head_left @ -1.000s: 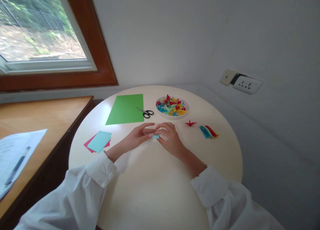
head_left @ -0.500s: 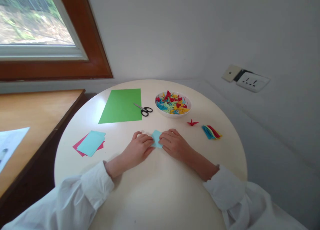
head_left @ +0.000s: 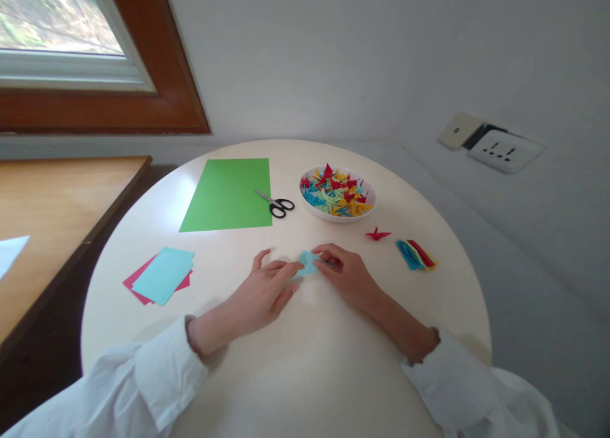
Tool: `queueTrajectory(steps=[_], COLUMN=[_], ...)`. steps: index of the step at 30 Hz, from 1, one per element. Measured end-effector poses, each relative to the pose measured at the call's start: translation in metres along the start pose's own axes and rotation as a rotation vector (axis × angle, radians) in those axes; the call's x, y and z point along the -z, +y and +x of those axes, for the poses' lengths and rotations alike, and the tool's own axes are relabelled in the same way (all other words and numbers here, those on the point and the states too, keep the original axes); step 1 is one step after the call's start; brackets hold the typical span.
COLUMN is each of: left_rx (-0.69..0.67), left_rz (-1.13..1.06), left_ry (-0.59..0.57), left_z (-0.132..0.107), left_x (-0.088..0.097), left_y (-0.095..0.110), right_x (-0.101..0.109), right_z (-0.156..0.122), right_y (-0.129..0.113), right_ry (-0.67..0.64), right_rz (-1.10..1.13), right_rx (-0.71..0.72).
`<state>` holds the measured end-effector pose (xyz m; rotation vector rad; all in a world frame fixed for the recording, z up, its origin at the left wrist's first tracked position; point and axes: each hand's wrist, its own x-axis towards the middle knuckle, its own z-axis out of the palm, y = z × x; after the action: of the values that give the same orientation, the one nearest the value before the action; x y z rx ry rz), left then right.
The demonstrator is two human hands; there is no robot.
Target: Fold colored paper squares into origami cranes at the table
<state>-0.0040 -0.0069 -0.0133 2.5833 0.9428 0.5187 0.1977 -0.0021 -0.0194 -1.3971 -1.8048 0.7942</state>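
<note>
A small folded piece of light blue paper lies at the middle of the table between my two hands. My left hand holds its left side down with the fingertips, the thumb a little apart from the index finger. At the paper's right edge, my right hand has it pinched between thumb and fingers. Part of the paper is hidden under the fingers, so its exact folds cannot be made out.
Behind my hands are a green sheet, black-handled scissors overlapping its edge, and a white bowl of colourful paper cranes. A red crane and folded paper strips lie right; blue sheets over pink ones lie left.
My view has shifted slightly. My left thumb has come away from the paper and its index finger reaches over it. My right fingers have moved to the paper's upper right edge, uncovering more of it.
</note>
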Motion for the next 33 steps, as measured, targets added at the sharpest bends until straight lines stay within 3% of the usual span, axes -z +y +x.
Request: queueTrajectory(steps=[6, 14, 20, 26, 33], left_rx=[0.006, 0.031, 0.055, 0.061, 0.066], left_rz=[0.010, 0.090, 0.134, 0.148, 0.175], left_ry=[-0.020, -0.008, 0.001, 0.003, -0.024], left_z=[-0.002, -0.008, -0.011, -0.013, -0.013], left_x=[0.002, -0.001, -0.004, -0.006, -0.007], left_y=[0.004, 0.010, 0.014, 0.015, 0.016], right_x=[-0.004, -0.006, -0.010, -0.011, -0.012], right_z=[0.001, 0.005, 0.004, 0.004, 0.006], right_y=[0.001, -0.002, 0.000, 0.005, 0.008], right_ry=[0.019, -0.035, 0.016, 0.039, 0.031], right_rz=[-0.006, -0.221, -0.304, -0.356, -0.330], right_rx=[-0.032, 0.009, 0.064, 0.143, 0.123])
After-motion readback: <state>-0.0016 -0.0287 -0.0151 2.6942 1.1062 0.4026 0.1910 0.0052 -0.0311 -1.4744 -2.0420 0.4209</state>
